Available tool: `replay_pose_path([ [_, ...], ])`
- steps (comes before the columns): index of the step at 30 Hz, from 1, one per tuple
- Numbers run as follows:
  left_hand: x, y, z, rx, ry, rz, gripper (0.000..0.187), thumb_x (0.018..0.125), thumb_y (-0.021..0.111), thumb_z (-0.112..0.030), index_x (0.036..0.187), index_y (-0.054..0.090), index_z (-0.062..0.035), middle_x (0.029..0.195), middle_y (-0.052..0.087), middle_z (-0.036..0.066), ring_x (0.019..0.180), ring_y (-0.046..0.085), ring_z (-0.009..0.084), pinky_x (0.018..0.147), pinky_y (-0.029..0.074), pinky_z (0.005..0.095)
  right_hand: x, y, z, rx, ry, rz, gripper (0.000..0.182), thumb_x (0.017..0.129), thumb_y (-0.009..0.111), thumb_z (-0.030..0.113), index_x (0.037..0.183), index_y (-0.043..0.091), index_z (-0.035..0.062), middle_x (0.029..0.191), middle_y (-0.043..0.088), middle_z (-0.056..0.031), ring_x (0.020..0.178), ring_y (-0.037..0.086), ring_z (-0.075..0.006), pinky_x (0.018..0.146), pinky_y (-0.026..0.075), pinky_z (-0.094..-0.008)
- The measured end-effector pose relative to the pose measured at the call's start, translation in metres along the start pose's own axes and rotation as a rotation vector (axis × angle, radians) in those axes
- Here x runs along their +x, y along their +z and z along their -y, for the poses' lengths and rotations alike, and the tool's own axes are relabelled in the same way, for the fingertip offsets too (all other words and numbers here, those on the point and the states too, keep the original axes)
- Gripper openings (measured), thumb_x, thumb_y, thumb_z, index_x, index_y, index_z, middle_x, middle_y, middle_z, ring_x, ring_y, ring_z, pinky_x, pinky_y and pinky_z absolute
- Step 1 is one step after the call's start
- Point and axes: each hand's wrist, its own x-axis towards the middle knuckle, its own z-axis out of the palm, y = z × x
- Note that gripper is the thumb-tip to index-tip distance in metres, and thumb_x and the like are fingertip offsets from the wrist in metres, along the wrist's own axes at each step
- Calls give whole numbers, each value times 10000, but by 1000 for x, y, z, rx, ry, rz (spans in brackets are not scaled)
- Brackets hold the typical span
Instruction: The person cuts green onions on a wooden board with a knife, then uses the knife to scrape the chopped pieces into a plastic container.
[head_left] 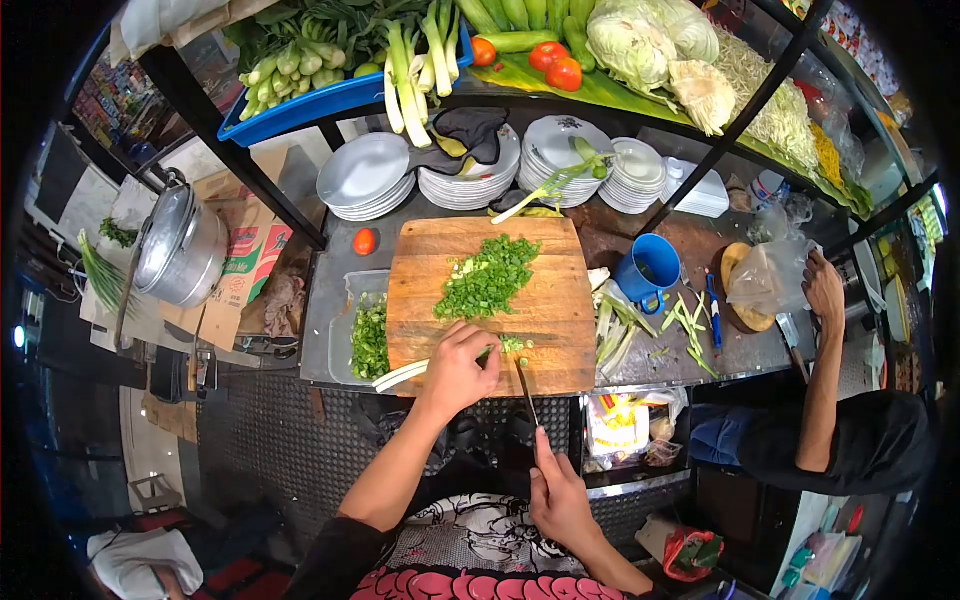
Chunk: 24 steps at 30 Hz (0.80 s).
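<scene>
My left hand (460, 368) is closed around a spring onion (402, 375), pressing it on the wooden cutting board (420, 260). The white end of the stalk juts out past my hand to the left. In my right hand (560, 492) is a knife (527, 388), its blade pointing away from me over the board's near part, close to my left fingertips. Small fresh slices lie by the blade. Farther up the board spreads a heap of chopped spring onion (490, 278). A clear container (343, 350) with cut greens sits partly under the board's left side.
Stacked plates (366, 172) line the back, below a shelf with a blue vegetable tray (300, 120) and cabbage (632, 45). A blue mug (647, 268) and onion trimmings (622, 325) lie right. A co-worker's hand (823, 287) touches a plastic bag (780, 278). A pot (185, 250) stands left.
</scene>
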Motion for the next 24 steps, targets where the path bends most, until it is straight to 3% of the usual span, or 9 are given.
replay_pose_path([
  [8, 0, -1, -1, -12, -6, -13, 56, 777, 720, 19, 831, 710, 7, 849, 721, 154, 839, 692, 359, 791, 556, 426, 38, 26, -9, 28, -149, -102, 732, 945, 575, -36, 1639, 362, 61, 868, 544, -212, 696, 592, -393, 664, 510, -446],
  [17, -1, 1, 2, -17, -6, -13, 62, 769, 722, 24, 826, 705, 7, 835, 711, 155, 827, 686, 361, 779, 552, 426, 53, 38, -3, -160, -49, -65, 803, 936, 567, 1, 1674, 264, 90, 977, 575, -242, 750, 631, -476, 699, 557, -550],
  [20, -1, 0, 0, -11, -22, 1, 63, 774, 726, 24, 831, 707, 7, 837, 711, 153, 825, 681, 363, 788, 547, 432, 56, 41, -2, -180, -56, -54, 816, 943, 570, 19, 1681, 229, 90, 1006, 571, -264, 759, 628, -494, 705, 555, -566],
  [24, -1, -2, 0, 2, 12, 17, 58, 790, 742, 11, 843, 719, 1, 866, 717, 144, 856, 674, 359, 808, 536, 433, 32, 33, -4, -152, -83, -55, 762, 955, 572, 4, 1661, 288, 61, 955, 565, -251, 749, 617, -471, 701, 544, -539],
])
